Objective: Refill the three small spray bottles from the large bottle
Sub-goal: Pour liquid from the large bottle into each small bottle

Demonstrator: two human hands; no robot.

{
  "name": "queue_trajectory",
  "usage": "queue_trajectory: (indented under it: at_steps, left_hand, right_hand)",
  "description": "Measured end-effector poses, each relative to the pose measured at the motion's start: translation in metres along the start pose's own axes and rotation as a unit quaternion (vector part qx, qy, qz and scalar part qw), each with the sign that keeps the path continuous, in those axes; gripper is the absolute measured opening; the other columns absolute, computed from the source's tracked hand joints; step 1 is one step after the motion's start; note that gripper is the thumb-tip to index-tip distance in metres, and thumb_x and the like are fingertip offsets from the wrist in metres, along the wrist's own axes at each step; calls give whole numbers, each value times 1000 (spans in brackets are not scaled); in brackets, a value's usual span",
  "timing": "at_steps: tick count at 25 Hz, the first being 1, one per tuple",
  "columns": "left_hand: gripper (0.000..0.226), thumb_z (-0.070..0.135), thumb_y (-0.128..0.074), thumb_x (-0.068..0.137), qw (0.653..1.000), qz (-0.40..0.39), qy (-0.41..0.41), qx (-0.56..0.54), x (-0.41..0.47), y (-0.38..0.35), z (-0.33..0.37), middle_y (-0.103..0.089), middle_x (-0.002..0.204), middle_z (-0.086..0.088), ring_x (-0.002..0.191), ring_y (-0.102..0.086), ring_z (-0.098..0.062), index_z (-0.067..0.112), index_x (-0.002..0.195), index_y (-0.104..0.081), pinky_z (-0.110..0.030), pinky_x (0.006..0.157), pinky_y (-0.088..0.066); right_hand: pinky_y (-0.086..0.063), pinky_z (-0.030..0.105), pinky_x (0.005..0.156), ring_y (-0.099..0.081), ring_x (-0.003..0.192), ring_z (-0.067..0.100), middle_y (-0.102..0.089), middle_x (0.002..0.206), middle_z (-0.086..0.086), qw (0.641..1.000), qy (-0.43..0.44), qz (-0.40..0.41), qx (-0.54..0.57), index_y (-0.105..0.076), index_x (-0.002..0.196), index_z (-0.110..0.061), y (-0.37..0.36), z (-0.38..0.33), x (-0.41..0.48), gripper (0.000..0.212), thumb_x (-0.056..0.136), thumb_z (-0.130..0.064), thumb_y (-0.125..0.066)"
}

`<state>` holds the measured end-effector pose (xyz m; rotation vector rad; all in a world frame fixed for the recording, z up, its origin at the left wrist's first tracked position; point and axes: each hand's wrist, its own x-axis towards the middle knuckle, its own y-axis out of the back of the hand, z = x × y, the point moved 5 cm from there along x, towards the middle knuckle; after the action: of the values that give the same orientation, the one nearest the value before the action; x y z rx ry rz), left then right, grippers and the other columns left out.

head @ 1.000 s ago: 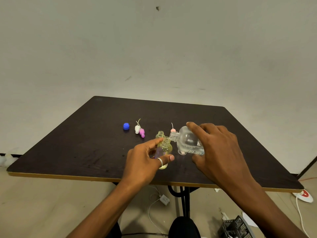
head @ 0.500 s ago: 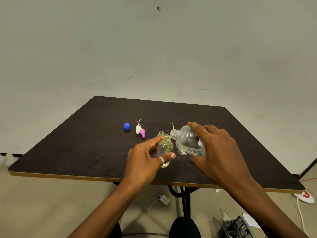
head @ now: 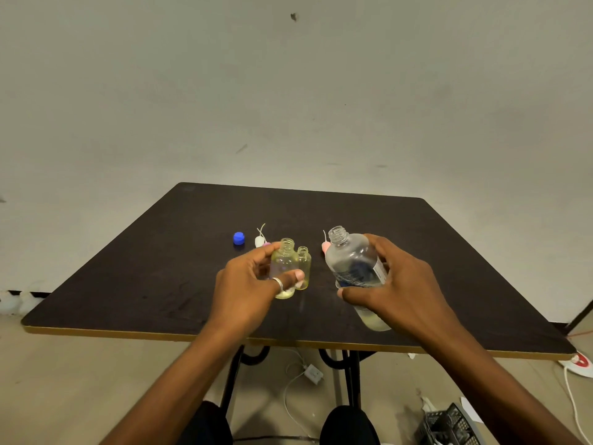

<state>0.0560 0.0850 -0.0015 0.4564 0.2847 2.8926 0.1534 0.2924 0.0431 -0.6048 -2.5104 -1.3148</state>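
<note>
My left hand point(head: 247, 285) grips a small clear yellowish spray bottle point(head: 284, 261) with no top, held upright just above the dark table point(head: 128, 284). A second small open bottle point(head: 303, 266) stands right beside it on the table. My right hand point(head: 401, 289) holds the large clear bottle point(head: 351, 263) nearly upright, its open neck tilted slightly left, a little liquid at its base. A third small bottle is not visible to me. A pink spray top point(head: 325, 246) lies behind the large bottle.
A blue cap point(head: 238, 238), a white spray top point(head: 259, 240) and a pink spray top point(head: 267, 244) lie at the table's middle left. Below the front edge are table legs, a white cable and adapter point(head: 313, 373), and a black crate point(head: 446, 423).
My right hand swung the large bottle back from its tilted pouring pose over the small bottle to nearly upright, and moved it right. The left hand kept hold of the small bottle.
</note>
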Motion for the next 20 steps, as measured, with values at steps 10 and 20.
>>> queue_trajectory:
  at_steps: [10,20]
  left_hand:
    - [53,23,-90,65,997,51,60,26,51,19,-61,-75,91,17,87,-71,2,29,113,-70,-28,88,-57]
    - [66,25,-87,69,994,64,61,68,55,13,-89,-72,116,4,102,-67,-7,21,129,-61,-31,93,-54]
  right_hand:
    - [-42,9,67,-61,89,8,-60,108,-15,998,-12,8,54,-47,125,-39,-4,8,3,73,62,-43,-83]
    - [-42,8,63,-61,87,-2,-60,104,-20,996,-17,15,83,-47,124,-40,-5,10,3,73,61,-45,-84]
